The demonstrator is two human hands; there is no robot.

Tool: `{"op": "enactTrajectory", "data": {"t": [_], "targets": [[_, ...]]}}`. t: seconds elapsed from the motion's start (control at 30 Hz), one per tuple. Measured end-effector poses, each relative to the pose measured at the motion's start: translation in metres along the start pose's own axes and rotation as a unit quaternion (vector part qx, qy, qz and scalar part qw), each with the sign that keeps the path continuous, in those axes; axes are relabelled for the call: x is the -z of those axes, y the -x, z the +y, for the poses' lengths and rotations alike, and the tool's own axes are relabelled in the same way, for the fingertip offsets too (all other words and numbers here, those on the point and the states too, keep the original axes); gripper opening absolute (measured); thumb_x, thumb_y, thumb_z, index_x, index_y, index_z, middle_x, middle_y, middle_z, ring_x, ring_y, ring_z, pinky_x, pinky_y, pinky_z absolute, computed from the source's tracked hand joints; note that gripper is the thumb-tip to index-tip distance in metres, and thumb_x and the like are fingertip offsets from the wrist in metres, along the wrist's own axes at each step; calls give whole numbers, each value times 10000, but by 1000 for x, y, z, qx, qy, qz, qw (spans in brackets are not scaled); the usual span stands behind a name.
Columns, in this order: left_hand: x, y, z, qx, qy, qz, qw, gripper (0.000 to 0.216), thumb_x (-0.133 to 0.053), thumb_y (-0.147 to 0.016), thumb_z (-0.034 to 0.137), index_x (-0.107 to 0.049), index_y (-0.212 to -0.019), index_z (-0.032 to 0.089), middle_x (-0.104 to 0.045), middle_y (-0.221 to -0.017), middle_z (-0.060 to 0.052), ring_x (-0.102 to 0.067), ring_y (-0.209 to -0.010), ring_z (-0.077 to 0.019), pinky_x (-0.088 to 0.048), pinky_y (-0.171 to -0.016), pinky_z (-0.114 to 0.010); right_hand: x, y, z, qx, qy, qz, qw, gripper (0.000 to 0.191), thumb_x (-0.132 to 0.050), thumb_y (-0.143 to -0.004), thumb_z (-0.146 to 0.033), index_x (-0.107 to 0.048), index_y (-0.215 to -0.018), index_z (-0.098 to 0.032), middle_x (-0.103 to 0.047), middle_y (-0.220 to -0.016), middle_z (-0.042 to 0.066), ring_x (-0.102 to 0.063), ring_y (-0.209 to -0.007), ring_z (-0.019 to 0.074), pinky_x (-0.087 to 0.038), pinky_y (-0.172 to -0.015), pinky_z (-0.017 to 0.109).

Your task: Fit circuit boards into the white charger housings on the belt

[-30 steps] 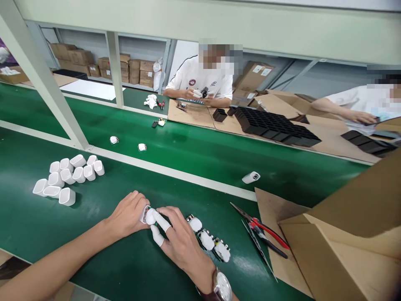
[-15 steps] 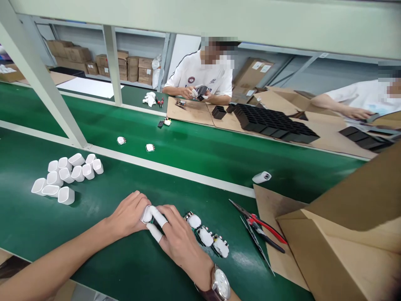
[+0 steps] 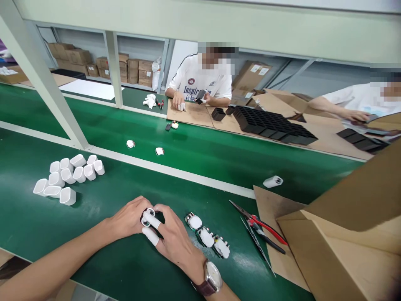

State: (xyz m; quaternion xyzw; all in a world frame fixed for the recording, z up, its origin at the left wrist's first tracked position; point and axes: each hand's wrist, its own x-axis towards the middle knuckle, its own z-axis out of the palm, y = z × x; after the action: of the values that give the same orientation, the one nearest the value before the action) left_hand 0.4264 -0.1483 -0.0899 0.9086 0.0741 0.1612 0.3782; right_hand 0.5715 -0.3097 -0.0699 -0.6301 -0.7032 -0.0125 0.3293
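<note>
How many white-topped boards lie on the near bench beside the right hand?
3, in a row right of the right hand: far board, middle board and near board. The hand may hide others.

White oval-rimmed plastic casing (image 3: 145,224): smooth, semi-gloss surf. Long flat green bench top (image 3: 125,267): smooth w/ glossy patches. Red-and-black-handled long-nosed metal pliers (image 3: 253,219): dull nose, plastic-look grips. Open brown cardbd. box (image 3: 305,242): matt. Round silver-col. metal wristwatch (image 3: 214,274): shiny case, dark-brn. leather-look strap.
</note>
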Motion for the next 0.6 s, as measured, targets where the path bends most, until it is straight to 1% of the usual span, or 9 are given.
{"op": "enactTrajectory", "data": {"t": [0.1,0.17,0.23,0.27,0.3,0.4,0.47,0.53,0.6], "targets": [[1,0,-2,14,13,-8,1000,293,-786,-860,289,-532,-998,235,-646,-973,-16,-639,-880,-199,-535,-733,-320,-1,2,2,51,49,-18,997,166,-618,-1006,-211,-656,-1166,-194,-614,-1242,161,-635,-1069,287,-626,-866,448],[1,-1,-2,19,14,-10,1000,317,-803,-853,304,-532,-1002,233,-650,-981,-19,-638,-885,-203,-536,-738,-321,0,2,2,70,86,-50,993,112,-640,-970,-166,-675,-1075,-184,-619,-1261,172,-627,-1103,311,-616,-897,478],[1,-1,-2,19,3,-13,1000,316,-801,-855,292,-530,-1006,230,-647,-974,-17,-633,-883,-204,-533,-738,-319,3,0,1,63,109,-80,989,102,-651,-948,-144,-685,-1034,-185,-619,-1274,175,-629,-1101,323,-607,-908,502],[1,-1,-2,19,-4,-17,1000,313,-799,-857,288,-530,-1005,229,-644,-969,-15,-630,-880,-203,-531,-737,-319,5,-1,0,52,107,-87,989,113,-644,-954,-147,-689,-1048,-190,-620,-1276,169,-638,-1078,314,-607,-901,500],[1,-1,-1,20,-10,-19,1000,318,-804,-858,298,-532,-1007,228,-640,-964,-13,-629,-879,-204,-530,-737,-319,6,-2,-1,42,95,-85,991,137,-626,-970,-153,-688,-1084,-197,-623,-1273,158,-647,-1053,298,-608,-891,486],[3,-1,3,25,-14,-21,999,361,-830,-860,378,-548,-1028,229,-629,-966,-11,-630,-897,-208,-530,-750,-323,11,-6,-2,15,51,-45,998,223,-545,-1024,-154,-656,-1208,-212,-637,-1247,123,-659,-1006,251,-606,-878,437],[5,-1,5,26,-14,-19,999,364,-829,-868,401,-553,-1029,227,-624,-971,-15,-626,-905,-209,-530,-760,-326,12,-7,-2,17,59,-38,997,219,-524,-1011,-120,-660,-1164,-198,-641,-1216,122,-653,-984,253,-600,-859,440],[7,-1,8,26,-15,-17,999,343,-823,-874,378,-550,-1010,222,-624,-981,-22,-618,-905,-210,-530,-763,-328,12,-9,-3,24,85,-50,995,188,-539,-971,-89,-668,-1073,-179,-635,-1177,134,-640,-940,263,-594,-816,448],[7,-1,9,28,-17,-15,999,338,-826,-868,358,-547,-1001,221,-624,-988,-24,-612,-911,-211,-528,-761,-326,12,-11,-4,23,88,-63,994,163,-552,-965,-93,-665,-1050,-174,-623,-1155,133,-626,-911,254,-589,-792,432]]}}
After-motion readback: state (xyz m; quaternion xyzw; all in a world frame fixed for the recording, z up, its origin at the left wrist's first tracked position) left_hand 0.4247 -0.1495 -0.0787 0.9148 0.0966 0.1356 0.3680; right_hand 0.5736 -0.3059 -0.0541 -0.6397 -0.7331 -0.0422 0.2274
